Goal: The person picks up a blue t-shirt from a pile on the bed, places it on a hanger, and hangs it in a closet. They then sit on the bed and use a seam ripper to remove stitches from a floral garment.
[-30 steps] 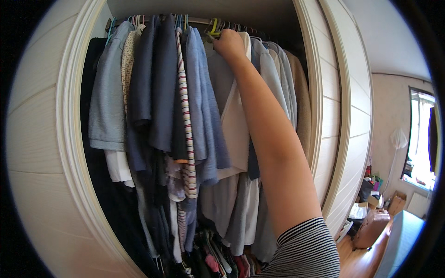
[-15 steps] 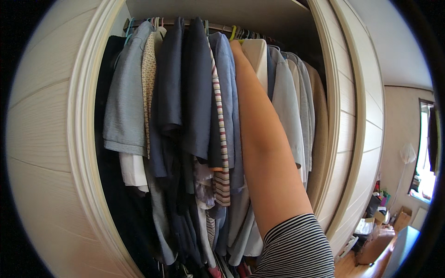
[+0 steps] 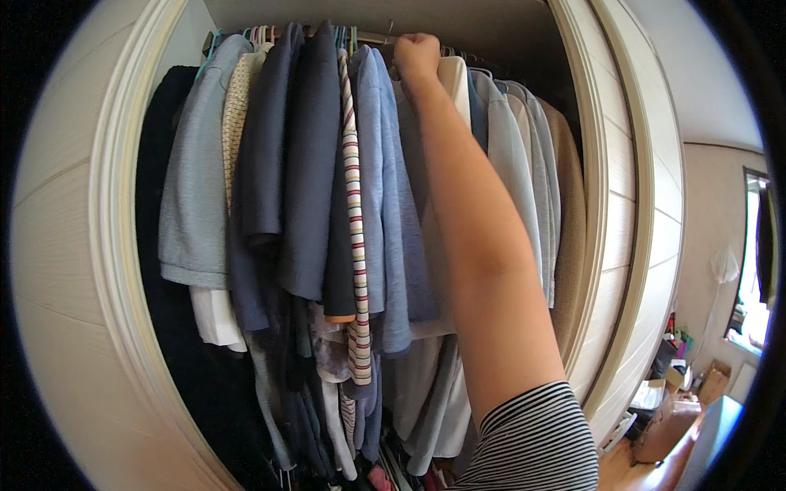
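Cream shirt (image 3: 453,82) on hanger, right hand (image 3: 416,56) fisted at its top, soft knit neighbours

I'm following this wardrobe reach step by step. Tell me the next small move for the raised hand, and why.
Probably lift the hanger clear of the rail. The right hand is closed at the rail above the cream garment, which is packed tight between the blue shirt and grey shirts.

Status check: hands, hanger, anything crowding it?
Right hand fisted at the rail, apparently on a hanger. Left hand out of view. Cream garment beneath; shirts packed tight both sides.
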Demonstrator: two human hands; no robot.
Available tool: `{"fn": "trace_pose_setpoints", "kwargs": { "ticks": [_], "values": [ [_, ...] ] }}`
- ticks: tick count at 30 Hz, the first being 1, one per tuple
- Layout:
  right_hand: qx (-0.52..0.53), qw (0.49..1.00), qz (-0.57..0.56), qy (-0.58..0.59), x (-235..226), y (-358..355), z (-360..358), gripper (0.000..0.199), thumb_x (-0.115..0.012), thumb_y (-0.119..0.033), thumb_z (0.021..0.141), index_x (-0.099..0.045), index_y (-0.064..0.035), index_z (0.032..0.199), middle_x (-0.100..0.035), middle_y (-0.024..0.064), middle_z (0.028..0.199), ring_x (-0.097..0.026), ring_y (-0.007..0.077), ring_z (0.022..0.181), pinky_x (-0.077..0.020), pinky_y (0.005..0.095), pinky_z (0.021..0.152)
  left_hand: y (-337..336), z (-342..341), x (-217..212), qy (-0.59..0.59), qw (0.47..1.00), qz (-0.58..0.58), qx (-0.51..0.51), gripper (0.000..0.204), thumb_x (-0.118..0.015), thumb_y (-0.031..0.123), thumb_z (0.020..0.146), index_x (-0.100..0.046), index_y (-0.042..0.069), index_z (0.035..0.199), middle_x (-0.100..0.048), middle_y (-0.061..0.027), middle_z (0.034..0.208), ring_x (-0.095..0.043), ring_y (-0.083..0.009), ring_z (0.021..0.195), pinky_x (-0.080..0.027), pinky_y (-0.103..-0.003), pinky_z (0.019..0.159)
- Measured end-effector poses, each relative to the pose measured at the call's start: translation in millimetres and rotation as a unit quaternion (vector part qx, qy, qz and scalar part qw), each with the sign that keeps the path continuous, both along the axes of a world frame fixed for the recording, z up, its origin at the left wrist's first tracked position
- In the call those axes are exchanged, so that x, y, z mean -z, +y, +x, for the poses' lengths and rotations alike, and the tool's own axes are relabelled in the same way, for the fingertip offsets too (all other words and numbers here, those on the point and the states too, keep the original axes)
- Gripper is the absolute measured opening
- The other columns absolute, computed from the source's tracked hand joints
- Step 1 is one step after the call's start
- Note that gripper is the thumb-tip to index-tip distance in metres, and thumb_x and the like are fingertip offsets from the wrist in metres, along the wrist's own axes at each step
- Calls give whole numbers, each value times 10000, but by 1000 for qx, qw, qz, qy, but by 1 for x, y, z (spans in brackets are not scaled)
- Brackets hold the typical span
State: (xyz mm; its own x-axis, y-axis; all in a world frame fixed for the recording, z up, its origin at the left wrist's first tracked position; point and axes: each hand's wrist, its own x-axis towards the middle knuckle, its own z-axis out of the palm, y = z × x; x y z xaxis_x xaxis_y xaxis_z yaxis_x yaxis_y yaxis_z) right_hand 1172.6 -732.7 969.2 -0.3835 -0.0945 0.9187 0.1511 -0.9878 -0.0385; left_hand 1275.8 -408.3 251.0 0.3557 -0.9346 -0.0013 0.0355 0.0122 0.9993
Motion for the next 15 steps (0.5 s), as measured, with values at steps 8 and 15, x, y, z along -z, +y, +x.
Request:
{"fn": "trace_pose_setpoints", "kwargs": {
  "ticks": [8,15],
  "values": [
    [-36,993,14,107,7,41,-58,126,-552,-42,712,-508,-3,600,-446,50,507,-426,142,421,-283,283,377,0,-5,-1,-4,1000,-3,19,176,-477,195,937,-553,39,966,-574,-103,903,-537,-206,777,-463,-333,706],
    [-184,980,34,61,168,99,-117,265,-527,-87,834,-584,23,1068,-536,47,662,-486,113,483,-357,237,404,8,-10,5,-10,998,-22,53,177,-479,195,936,-554,39,970,-575,-104,905,-539,-205,780,-464,-331,708]
  ]
}}
